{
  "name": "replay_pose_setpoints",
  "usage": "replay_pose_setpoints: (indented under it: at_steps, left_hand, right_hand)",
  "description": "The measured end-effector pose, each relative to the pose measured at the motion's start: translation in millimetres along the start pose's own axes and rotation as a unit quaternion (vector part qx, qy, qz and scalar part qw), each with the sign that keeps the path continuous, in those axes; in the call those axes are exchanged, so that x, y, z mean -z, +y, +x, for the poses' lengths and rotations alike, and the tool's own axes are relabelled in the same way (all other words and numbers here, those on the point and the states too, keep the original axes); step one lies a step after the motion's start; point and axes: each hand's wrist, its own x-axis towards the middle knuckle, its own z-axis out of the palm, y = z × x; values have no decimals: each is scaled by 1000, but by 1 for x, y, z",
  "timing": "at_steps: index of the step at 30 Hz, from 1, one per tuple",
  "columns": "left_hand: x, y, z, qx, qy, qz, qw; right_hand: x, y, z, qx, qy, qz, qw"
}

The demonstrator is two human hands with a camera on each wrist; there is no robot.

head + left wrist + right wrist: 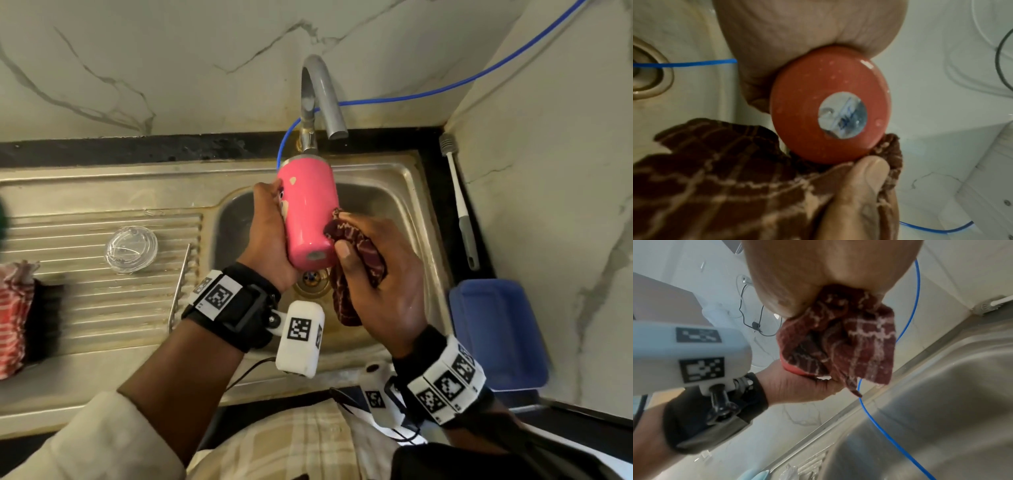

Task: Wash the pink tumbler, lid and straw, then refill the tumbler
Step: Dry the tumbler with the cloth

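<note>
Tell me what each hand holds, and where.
Left hand grips the pink tumbler round its side; right hand holds a bunched maroon cloth against it.

Soft, even indoor light; wrist views blurred, head view curved at its edges.

A home kitchen: steel sink (407, 178) with ribbed drainboard (102, 274), curved tap (320, 92), marble-look wall tiles (171, 61).

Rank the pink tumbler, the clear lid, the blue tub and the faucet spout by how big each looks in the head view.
1. Blue tub
2. Pink tumbler, though it is held nearer the camera
3. Faucet spout and clear lid: too alike in apparent size to rank
</note>
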Motion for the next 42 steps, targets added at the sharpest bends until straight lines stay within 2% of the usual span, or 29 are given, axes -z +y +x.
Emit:
replay_pose_setpoints:
  at_steps: [4, 8, 11, 13, 16, 18, 20, 22, 25, 28, 30, 34, 36, 38, 40, 42]
  left_hand:
    - [-1, -9, 0, 11, 4, -7, 1000]
    - [7, -17, 8, -18, 19, 2, 1000]
    - [11, -22, 9, -44, 23, 16, 999]
    - [8, -22, 8, -71, 48, 26, 996]
    - [4, -19, 2, -159, 74, 67, 982]
    - [1, -17, -2, -247, 72, 137, 957]
    - [-3, -17, -5, -308, 29, 200, 930]
    - [-2, -19, -3, -341, -23, 266, 901]
    - [-3, -19, -1, -350, -85, 324, 875]
    - [-1, -16, -4, -392, -157, 460, 781]
    - [-2, -11, -8, -400, -191, 513, 735]
    - [-7, -5, -16, -410, -147, 615, 658]
    - [-7, -3, -20, -401, -123, 634, 650]
    - [-9, -2, -23, -383, -121, 631, 664]
    - [-9, -2, -24, -373, -121, 625, 676]
    - [-9, -4, -24, -368, -117, 620, 683]
  right_hand:
    - [2, 4, 3, 17, 8, -29, 999]
    - [2, 1, 17, -1, 17, -41, 999]
    - [2, -6, 34, -61, 25, 20, 998]
    - [3, -12, 42, -102, 26, 82, 991]
    - [6, -16, 47, -124, 31, 148, 981]
    - [9, -17, 47, -130, 33, 175, 975]
    - [11, -15, 47, -148, 47, 216, 964]
    - [12, -11, 48, -174, 73, 269, 945]
    - [17, -7, 52, -223, 98, 348, 905]
    - [27, -2, 56, -259, 78, 420, 866]
    - [33, -1, 57, -272, 53, 452, 848]
    - [36, 4, 54, -296, 53, 458, 836]
    - [35, 9, 52, -319, 40, 451, 832]
    - [34, 9, 51, -329, 27, 424, 843]
    - [34, 9, 50, -271, 32, 338, 901]
    - [37, 6, 49, -175, 37, 248, 952]
